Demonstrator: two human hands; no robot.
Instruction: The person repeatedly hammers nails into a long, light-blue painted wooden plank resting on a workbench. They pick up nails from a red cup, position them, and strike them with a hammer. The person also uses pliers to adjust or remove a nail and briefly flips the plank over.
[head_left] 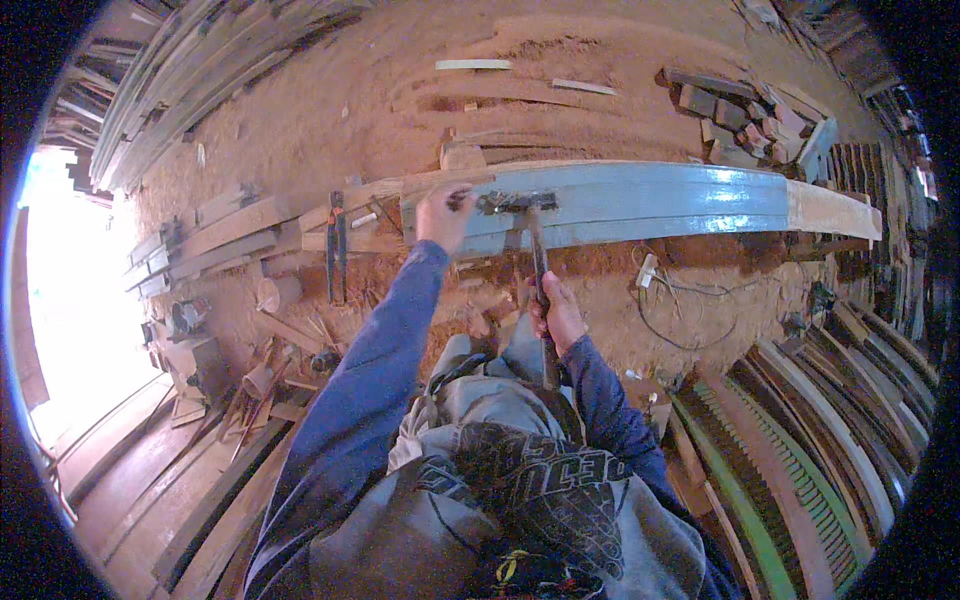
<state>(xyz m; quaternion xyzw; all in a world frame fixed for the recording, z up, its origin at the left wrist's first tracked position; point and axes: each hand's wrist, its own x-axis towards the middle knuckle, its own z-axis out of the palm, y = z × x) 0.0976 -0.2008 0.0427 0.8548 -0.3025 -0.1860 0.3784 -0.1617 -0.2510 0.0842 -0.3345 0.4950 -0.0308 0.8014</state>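
A long board with a light-blue top (650,200) lies across in front of me, its bare wooden end to the right. My right hand (560,312) is wrapped round the handle of a hammer (541,255). The hammer's dark head (525,202) is over the blue surface; whether it touches cannot be told. My left hand (444,216) is at the left part of the blue surface, fingers curled together near a dark patch beside the hammer head. What those fingers hold, if anything, is too small to make out. Pincers with dark handles (337,250) lie left of my left hand.
Stacked planks (210,75) lie at the far left, and wood offcuts (735,115) are heaped at the far right. A cable with a white socket (648,270) lies on the earth floor. Long boards (790,450) and a green toothed piece fill the near right.
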